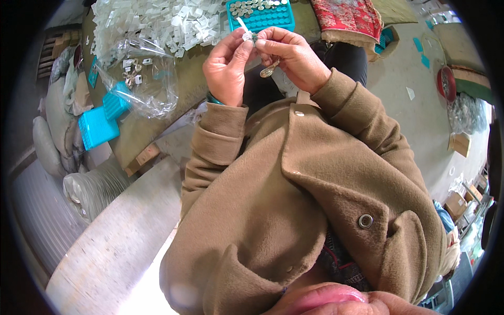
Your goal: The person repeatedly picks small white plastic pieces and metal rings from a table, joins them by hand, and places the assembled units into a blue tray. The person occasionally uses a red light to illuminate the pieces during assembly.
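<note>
In front of my chest both hands meet, fingertips almost touching. My left hand (230, 67) is closed in a pinch on a small white plastic piece (242, 25), whose thin strip sticks up past the fingers. My right hand (294, 55) pinches beside it, and a shiny oval metal pendant (269, 70) hangs below its fingers. Something small and dark greenish sits between the fingertips, too small to make out. Just beyond the hands lies a teal tray (265, 23) with rows of slots, several round metal pieces in its far rows.
A heap of white plastic pieces (157, 26) covers the table's far left. Nearer lies a clear plastic bag (157, 100) with small tagged items, beside teal trays (98, 127). A red patterned cloth (349, 21) lies right of the tray. Sacks (63, 113) stand at the left.
</note>
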A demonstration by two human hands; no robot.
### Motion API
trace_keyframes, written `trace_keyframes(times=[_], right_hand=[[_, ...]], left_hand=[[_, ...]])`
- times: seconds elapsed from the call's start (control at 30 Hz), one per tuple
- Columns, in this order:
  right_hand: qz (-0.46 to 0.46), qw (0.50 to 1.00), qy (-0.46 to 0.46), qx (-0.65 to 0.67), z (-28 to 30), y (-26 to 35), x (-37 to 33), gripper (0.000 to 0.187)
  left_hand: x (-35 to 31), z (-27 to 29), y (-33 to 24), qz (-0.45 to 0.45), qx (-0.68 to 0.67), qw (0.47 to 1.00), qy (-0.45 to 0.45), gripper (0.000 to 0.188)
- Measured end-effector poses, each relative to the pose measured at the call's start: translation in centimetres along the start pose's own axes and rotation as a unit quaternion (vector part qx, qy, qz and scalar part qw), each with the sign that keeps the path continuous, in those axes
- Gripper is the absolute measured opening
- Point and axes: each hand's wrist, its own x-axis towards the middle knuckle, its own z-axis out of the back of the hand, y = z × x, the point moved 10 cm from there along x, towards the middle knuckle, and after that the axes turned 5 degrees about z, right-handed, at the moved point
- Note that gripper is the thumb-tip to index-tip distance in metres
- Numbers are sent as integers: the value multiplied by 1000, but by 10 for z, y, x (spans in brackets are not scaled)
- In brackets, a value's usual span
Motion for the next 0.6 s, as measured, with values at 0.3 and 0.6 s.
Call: trace_keyframes(times=[0.3, 0.6], right_hand=[[77, 984, -17, -158, 1, 18, 3, 6], [93, 964, -25, -247, 3, 24, 4, 7]], left_hand=[[-4, -6, -8, -70, 154, 985, -19, 27], [0, -5, 11, 77, -12, 997, 0, 23]])
